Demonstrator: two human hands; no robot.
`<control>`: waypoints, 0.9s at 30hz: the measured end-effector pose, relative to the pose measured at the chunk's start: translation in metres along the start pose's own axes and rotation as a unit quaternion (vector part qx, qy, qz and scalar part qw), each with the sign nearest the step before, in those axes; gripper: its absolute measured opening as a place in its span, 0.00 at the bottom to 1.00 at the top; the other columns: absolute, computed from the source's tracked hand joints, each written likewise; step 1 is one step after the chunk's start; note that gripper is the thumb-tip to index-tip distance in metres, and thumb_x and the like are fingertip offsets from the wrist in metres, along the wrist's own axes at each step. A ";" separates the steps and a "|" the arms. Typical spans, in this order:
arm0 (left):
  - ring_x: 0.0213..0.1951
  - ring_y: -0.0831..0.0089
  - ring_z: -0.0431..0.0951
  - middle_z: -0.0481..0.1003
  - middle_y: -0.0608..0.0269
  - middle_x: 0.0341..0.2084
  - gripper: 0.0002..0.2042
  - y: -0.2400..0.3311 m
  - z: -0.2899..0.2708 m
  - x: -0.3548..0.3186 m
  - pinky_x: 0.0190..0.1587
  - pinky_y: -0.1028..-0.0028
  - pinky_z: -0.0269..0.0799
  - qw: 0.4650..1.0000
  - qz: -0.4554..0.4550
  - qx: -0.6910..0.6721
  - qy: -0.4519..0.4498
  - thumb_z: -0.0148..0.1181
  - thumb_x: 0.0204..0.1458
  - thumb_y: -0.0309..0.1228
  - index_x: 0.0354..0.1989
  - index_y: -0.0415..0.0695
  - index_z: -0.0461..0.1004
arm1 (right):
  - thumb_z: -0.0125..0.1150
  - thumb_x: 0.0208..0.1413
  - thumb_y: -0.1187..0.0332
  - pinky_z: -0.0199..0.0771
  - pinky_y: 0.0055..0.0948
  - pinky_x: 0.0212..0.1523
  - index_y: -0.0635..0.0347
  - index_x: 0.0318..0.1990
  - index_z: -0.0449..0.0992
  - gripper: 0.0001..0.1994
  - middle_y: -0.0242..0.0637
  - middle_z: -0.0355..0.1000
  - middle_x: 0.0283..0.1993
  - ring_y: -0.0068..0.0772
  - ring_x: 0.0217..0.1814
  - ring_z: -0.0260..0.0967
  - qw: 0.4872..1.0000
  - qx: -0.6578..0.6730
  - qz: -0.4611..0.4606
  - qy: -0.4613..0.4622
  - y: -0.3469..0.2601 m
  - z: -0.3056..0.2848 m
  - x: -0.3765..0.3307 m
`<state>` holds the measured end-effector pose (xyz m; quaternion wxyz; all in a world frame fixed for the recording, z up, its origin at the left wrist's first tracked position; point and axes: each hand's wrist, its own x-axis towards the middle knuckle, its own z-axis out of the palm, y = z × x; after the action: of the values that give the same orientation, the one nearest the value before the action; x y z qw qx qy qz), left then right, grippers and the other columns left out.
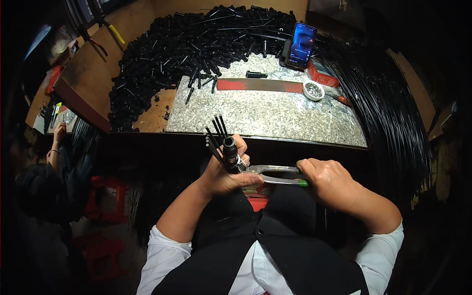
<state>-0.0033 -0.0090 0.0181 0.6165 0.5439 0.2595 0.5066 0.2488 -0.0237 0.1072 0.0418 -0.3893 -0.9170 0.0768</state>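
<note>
My left hand (223, 174) grips a short black tube (229, 149) together with several thin black rods (216, 132) that stick up from my fist. My right hand (330, 180) is closed on the handles of metal pliers (275, 174) with a green handle tip. The pliers' jaws point left and meet the base of the black tube, beside my left thumb. Both hands are just in front of the near edge of the metal-topped workbench (275, 118), above my lap.
A large heap of black tube parts (182, 49) covers the bench's back and left. A red flat bar (259, 85), a small white bowl of metal bits (313, 90), a red box (322, 73) and a propped phone (301, 45) stand behind. Long black rods (388, 113) curve along the right. Another person (49, 182) sits left.
</note>
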 end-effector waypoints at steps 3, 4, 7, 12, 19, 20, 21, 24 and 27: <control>0.24 0.85 0.54 0.52 0.77 0.23 0.31 -0.004 -0.005 0.000 0.25 0.82 0.52 1.000 0.019 0.014 0.008 0.80 0.30 0.34 0.30 0.49 0.56 | 0.56 0.52 0.70 0.72 0.43 0.28 0.64 0.33 0.65 0.08 0.46 0.69 0.26 0.52 0.26 0.70 0.999 0.030 -0.014 0.009 0.002 0.007 0.003; 0.22 0.86 0.53 0.55 0.76 0.20 0.32 -0.006 -0.007 0.001 0.24 0.82 0.50 0.999 0.028 -0.020 -0.004 0.79 0.31 0.39 0.31 0.49 0.54 | 0.60 0.51 0.69 0.72 0.42 0.29 0.64 0.38 0.66 0.12 0.47 0.70 0.28 0.52 0.29 0.71 0.997 0.071 -0.018 -0.014 0.002 0.009 0.005; 0.20 0.86 0.56 0.57 0.75 0.18 0.36 -0.002 -0.007 0.003 0.24 0.83 0.52 0.999 0.031 -0.033 0.015 0.68 0.30 0.62 0.32 0.48 0.55 | 0.65 0.50 0.65 0.70 0.38 0.29 0.64 0.43 0.64 0.19 0.46 0.70 0.29 0.48 0.29 0.71 0.979 0.199 0.011 -0.041 0.002 0.010 0.005; 0.17 0.83 0.61 0.60 0.72 0.16 0.33 0.008 -0.013 0.000 0.21 0.82 0.56 0.996 0.069 -0.045 0.015 0.61 0.38 0.63 0.32 0.43 0.61 | 0.70 0.47 0.68 0.64 0.27 0.24 0.61 0.36 0.60 0.20 0.40 0.64 0.24 0.30 0.22 0.64 0.951 0.282 0.128 -0.010 -0.002 0.001 0.001; 0.20 0.82 0.63 0.63 0.72 0.17 0.28 0.013 -0.007 0.003 0.23 0.81 0.58 0.995 0.058 -0.084 -0.013 0.66 0.39 0.57 0.30 0.44 0.63 | 0.70 0.40 0.74 0.69 0.39 0.47 0.60 0.35 0.65 0.18 0.46 0.68 0.39 0.43 0.44 0.70 0.948 -0.107 -0.023 0.299 0.010 -0.001 -0.001; 0.22 0.82 0.65 0.64 0.72 0.19 0.28 0.015 -0.003 0.003 0.24 0.82 0.59 0.994 0.046 -0.096 0.003 0.69 0.36 0.55 0.29 0.44 0.64 | 0.70 0.43 0.69 0.64 0.42 0.53 0.60 0.37 0.64 0.18 0.46 0.68 0.43 0.44 0.47 0.69 0.925 -0.178 -0.026 0.334 0.008 -0.004 0.002; 0.22 0.82 0.65 0.64 0.72 0.19 0.28 0.015 -0.004 0.001 0.24 0.82 0.59 0.994 0.048 -0.096 0.005 0.69 0.36 0.55 0.29 0.44 0.64 | 0.69 0.45 0.65 0.60 0.46 0.59 0.59 0.38 0.64 0.19 0.46 0.67 0.46 0.44 0.50 0.68 0.896 -0.248 -0.029 0.368 0.006 -0.006 0.003; 0.23 0.82 0.65 0.65 0.72 0.20 0.28 0.011 -0.006 0.000 0.25 0.81 0.60 0.994 0.032 -0.107 -0.007 0.73 0.34 0.51 0.29 0.44 0.63 | 0.64 0.51 0.60 0.50 0.52 0.65 0.59 0.39 0.64 0.17 0.45 0.67 0.49 0.43 0.53 0.67 0.881 -0.289 -0.035 0.373 0.006 -0.008 0.003; 0.23 0.83 0.65 0.65 0.72 0.20 0.26 0.011 -0.004 0.002 0.25 0.81 0.59 0.995 0.035 -0.089 0.001 0.77 0.33 0.44 0.29 0.44 0.63 | 0.63 0.53 0.60 0.50 0.53 0.65 0.58 0.39 0.64 0.16 0.44 0.67 0.49 0.43 0.53 0.68 0.865 -0.319 -0.049 0.385 0.010 -0.006 0.002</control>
<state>-0.0101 -0.0067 0.0276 0.6439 0.4948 0.1947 0.5501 0.2552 -0.0150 0.1117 0.2689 -0.3348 -0.8202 -0.3780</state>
